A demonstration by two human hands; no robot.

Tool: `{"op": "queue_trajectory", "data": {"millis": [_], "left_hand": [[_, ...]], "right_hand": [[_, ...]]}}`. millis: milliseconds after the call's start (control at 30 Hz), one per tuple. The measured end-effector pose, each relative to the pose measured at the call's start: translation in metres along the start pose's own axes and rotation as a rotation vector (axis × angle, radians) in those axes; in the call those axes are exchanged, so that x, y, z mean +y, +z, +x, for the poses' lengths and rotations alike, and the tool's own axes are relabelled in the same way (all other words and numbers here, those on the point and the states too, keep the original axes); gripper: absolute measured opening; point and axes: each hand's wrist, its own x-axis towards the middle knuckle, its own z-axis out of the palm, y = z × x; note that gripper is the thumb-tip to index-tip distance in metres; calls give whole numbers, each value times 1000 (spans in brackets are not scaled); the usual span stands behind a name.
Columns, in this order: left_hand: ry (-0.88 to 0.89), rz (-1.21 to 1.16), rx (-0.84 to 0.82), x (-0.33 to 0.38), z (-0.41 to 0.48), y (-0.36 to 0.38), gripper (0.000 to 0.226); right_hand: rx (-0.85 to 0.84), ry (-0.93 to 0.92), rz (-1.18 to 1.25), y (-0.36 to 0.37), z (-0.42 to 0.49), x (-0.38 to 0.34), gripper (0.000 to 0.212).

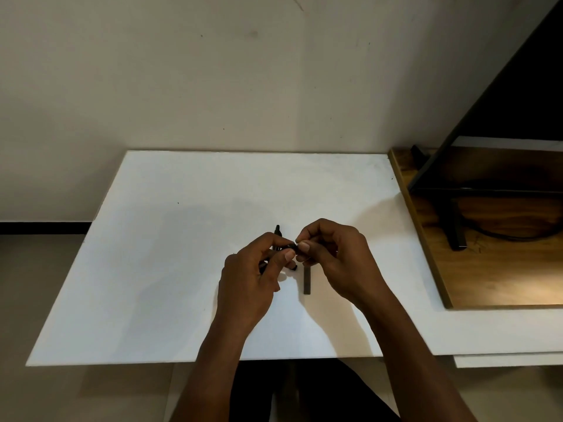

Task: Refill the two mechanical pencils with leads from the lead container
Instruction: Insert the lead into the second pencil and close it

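Note:
My left hand (256, 272) grips a black mechanical pencil (288, 247) over the middle of the white table (152, 269), its end pointing right toward my other hand. My right hand (332, 257) pinches something small at that pencil end, too small to make out. A second black pencil (277, 229) lies on the table behind my left hand, mostly hidden by it. A dark, narrow lead container (307, 281) lies flat on the table just below and between my hands.
A wooden board (487, 269) lies at the table's right side with a black monitor stand (457, 226) and cable on it. A wall rises behind the table. The floor shows at the left.

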Motion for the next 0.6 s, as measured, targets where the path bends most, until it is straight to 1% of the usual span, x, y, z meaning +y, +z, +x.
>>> {"op": "queue_trajectory", "data": {"millis": [133,233,367,433,467,533,600], "left_hand": [[3,3,-27,-1,-1,1,8],[6,3,-37,-2,-2,0,7],[-2,-58,-10,2,-1,2,8],[-17,-113,12,5,1,4,10],[-33,-144,18,6,2,5,11],[-70,-203,16,7,3,5,12],[-101,-264,6,7,3,4,13]], "right_hand": [[-36,-5,-11,-2,-1,0,13],[-59,41,76,-5,-1,0,9],[-40,86,186,-7,-2,-1,4],[-16,108,253,-9,-2,-3,11],[15,120,273,-11,-1,-2,16],[165,139,227,-14,1,2,19],[358,139,-6,-18,2,12,15]]}}
